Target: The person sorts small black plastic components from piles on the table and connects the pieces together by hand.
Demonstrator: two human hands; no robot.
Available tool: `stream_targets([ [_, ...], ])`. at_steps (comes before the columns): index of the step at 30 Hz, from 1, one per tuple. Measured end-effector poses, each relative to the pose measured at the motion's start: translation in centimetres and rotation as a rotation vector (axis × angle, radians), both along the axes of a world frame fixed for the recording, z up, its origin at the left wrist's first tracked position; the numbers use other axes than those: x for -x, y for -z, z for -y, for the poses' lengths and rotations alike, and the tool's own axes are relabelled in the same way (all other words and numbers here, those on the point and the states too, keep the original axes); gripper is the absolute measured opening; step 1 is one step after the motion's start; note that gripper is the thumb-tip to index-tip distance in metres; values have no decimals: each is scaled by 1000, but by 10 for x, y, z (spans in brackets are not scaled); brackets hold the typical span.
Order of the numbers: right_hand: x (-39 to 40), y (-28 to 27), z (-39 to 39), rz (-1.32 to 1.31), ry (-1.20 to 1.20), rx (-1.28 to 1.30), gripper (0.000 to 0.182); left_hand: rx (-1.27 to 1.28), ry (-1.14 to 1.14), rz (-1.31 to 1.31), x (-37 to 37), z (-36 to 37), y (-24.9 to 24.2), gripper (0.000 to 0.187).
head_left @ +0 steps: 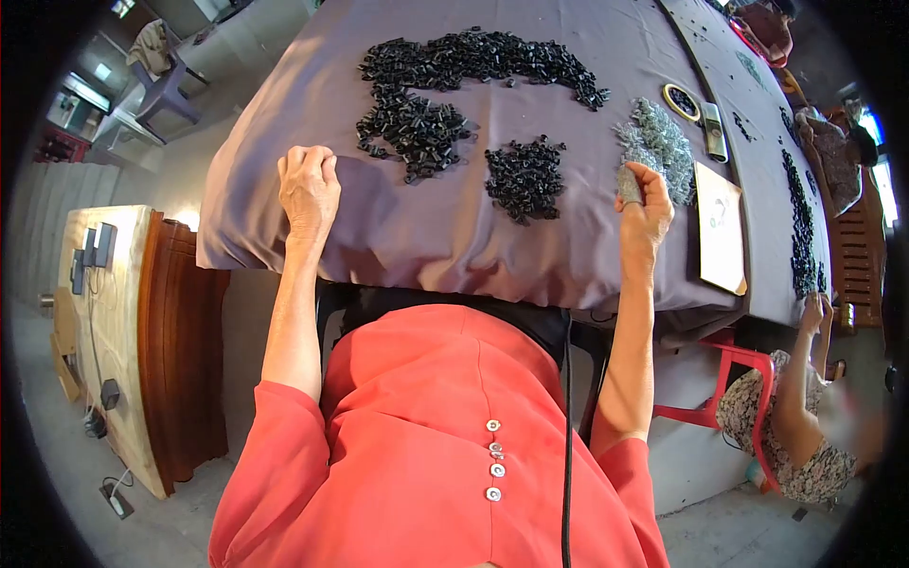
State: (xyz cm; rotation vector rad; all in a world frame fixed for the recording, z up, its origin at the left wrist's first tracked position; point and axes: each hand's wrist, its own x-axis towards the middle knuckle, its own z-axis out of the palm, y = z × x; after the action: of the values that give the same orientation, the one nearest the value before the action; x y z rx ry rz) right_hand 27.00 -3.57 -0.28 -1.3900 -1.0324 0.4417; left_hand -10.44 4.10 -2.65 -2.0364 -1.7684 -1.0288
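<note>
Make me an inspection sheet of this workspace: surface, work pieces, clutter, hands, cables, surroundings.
Surface: greyish-purple cloth, wrinkled toward the near edge.
Work pieces: small black pieces in loose heaps; clear-looking pieces heaped to the right.
Clutter: yellowish ring and pale board, both at right.
Hands: left hand curled at the cloth, contents hidden; right hand pinching a greyish item, details unclear.
Cables: black cord down the red garment; white cable on the floor, left.
Surroundings: wooden cabinet left; seated person right.
</note>
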Motion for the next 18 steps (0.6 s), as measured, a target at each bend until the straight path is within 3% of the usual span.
stream_targets([
  [7,2,8,-1,-35,-75,119,27,-62,-11,-26,-6,4,-11,7],
  [12,2,13,0,10,-81,150,30,-130,195,24,-37,15,-33,6],
  [18,-3,23,-5,58,-70,115,26,110,509,177,-98,16,-33,1],
])
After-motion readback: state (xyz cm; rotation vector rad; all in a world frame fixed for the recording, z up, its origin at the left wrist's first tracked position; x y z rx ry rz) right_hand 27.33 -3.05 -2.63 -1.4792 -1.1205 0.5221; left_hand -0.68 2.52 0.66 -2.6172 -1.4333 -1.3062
